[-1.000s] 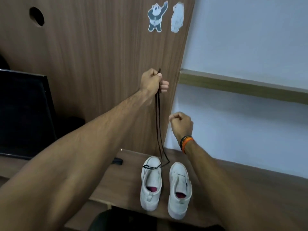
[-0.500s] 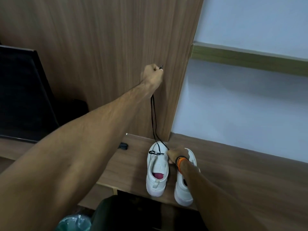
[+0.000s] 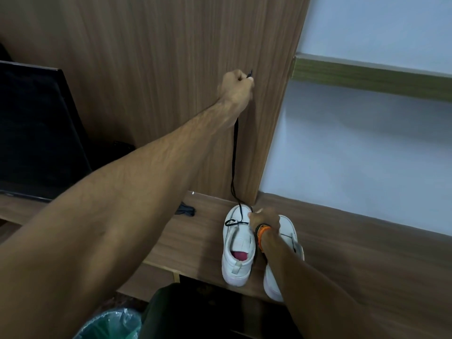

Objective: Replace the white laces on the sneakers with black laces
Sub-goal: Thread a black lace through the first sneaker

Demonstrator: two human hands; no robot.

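L hand (image 3: 236,85) is a clenched fist round both ends of a black lace (image 3: 234,165), one tip poking out above the knuckles; it's raised high vs. the wood panel (image 3: 159,81), prob. to pull the two strands taut and even. The strands drop straight to the toe end of the left sneaker (image 3: 236,245), where the lace crosses the lowest eyelets. R hand (image 3: 263,220), orange band at the wrist, sits low at that toe; fingers are hidden behind the hand, so can't tell if they pinch the lace or just steady the shoe. Right sneaker (image 3: 285,253) lies just beside, partly under the forearm, apparently unlaced. Both rest on a wooden bench (image 3: 367,253). A small dark bundle (image 3: 185,211), maybe the 2nd lace, lies nearby.
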